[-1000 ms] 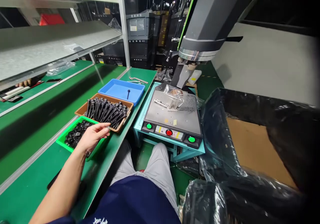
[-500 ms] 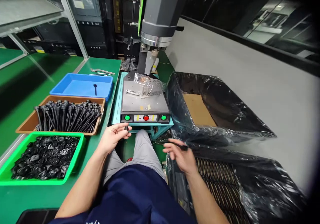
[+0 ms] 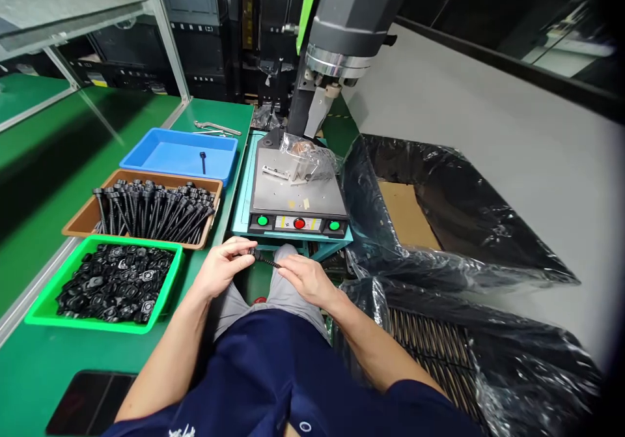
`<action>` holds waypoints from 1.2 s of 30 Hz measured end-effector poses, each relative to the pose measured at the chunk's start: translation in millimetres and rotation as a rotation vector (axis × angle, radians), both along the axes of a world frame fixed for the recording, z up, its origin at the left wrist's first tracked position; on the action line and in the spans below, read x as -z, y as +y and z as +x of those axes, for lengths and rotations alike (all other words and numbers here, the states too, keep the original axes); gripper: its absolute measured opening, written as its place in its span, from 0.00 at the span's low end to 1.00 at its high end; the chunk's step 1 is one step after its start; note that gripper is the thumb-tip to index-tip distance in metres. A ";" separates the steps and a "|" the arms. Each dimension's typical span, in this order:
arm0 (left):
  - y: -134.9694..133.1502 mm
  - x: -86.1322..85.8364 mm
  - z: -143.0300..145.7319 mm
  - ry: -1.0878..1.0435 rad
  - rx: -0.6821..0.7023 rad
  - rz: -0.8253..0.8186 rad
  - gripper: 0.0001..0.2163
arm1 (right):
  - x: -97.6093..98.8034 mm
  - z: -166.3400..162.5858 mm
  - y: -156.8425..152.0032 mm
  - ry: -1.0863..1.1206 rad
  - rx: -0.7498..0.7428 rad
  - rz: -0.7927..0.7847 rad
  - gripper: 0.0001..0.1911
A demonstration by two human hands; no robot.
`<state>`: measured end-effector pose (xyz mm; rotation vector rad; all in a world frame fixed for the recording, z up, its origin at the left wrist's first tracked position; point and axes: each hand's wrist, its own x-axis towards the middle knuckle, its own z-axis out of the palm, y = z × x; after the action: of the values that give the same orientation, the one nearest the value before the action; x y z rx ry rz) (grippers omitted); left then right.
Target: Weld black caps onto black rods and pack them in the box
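Observation:
Between my two hands, above my lap, is a thin black ribbed rod (image 3: 267, 262). My left hand (image 3: 224, 269) pinches a small black plastic part (image 3: 252, 251) at the rod's left end; fingers cover most of it. My right hand (image 3: 308, 282) is closed round the rod's other end. Whether the two pieces are joined I cannot tell. To the left, a green tray (image 3: 176, 254) holds many small black square parts (image 3: 117, 281). Behind it a brown tray (image 3: 73, 227) is full of black ribbed rods with wide heads (image 3: 156, 209).
A blue tray (image 3: 170, 157) has one black headed rod (image 3: 203, 162) in it. Ahead stands a press machine (image 3: 346, 33) over a metal plate with buttons (image 3: 297, 202). At right are a plastic-lined box (image 3: 463, 209) and a box of black rods (image 3: 430, 346). A dark flat device (image 3: 90, 401) lies at lower left.
My right hand has come left with the black rod, bringing its end to the small part in my left hand. The camera view has shifted a little.

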<state>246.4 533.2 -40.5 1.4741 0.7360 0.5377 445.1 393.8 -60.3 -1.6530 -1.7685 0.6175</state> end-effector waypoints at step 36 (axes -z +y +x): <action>12.0 -24.2 37.2 0.397 0.383 0.284 0.16 | 22.6 34.1 -28.5 0.355 0.036 -0.102 0.16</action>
<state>283.7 545.2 -16.3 1.9643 0.6737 0.0515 479.2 365.3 -82.9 -1.5263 -1.4686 0.9347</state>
